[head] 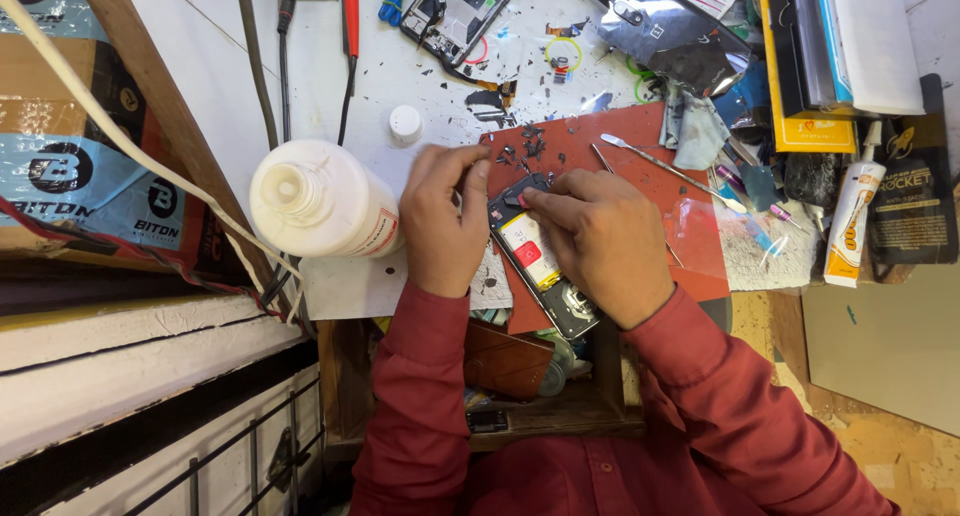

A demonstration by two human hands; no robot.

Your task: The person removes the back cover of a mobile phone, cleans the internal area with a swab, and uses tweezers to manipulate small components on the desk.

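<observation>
An opened phone (535,256), back cover off with its battery and inner parts showing, lies on a red mat (640,166) at the bench's near edge. My left hand (443,216) rests along the phone's left side and steadies it. My right hand (600,241) lies over the phone's right side, its fingertips pinched on something small and pinkish at the phone's top end. Whether that is a tool or a part I cannot tell. Both arms wear red sleeves.
A white plastic bottle (320,198) lies on its side left of my left hand, its cap (405,124) behind it. Metal picks (670,171), a glue tube (850,216), another opened phone (460,11), cables and scraps crowd the bench. An open drawer (520,376) sits below.
</observation>
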